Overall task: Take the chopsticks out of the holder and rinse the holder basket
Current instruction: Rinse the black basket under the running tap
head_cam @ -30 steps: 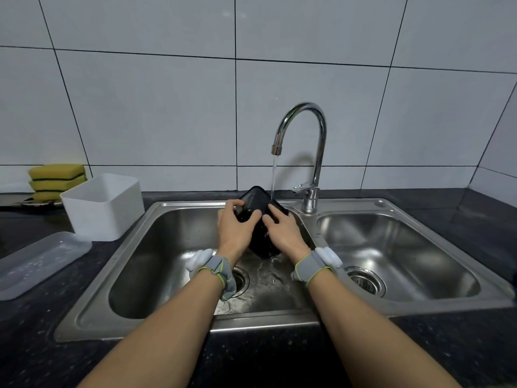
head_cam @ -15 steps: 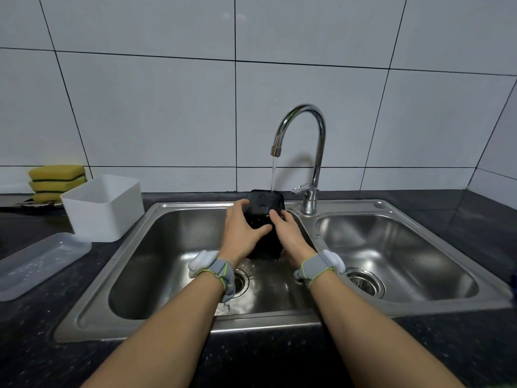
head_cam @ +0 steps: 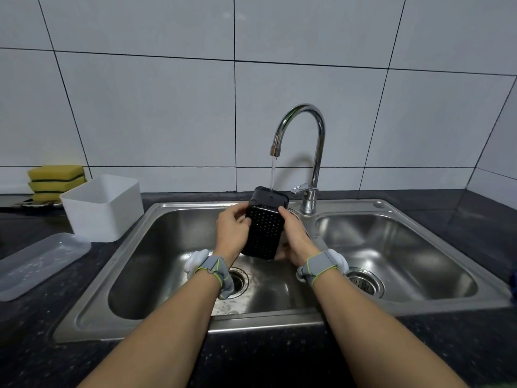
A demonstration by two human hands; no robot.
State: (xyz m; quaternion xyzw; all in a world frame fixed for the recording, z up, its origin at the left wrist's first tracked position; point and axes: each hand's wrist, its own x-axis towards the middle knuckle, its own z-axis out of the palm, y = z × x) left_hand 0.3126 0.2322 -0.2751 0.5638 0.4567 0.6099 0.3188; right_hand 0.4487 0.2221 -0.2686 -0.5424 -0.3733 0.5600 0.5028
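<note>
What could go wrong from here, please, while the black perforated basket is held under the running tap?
The stream from the faucet lands on the closed top face of the holder basket, so water may splash onto the dark counter. The basket looks wet and is held only at its sides by the left hand and right hand; it might slip into the sink.

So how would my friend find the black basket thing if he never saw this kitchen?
Look at the steel sink and find the curved tap between its two bowls. Right under the water, over the left bowl, the left hand and right hand hold the basket. It is the only black box there, and its side is full of little holes, unlike the plain white tub on the counter.
</note>
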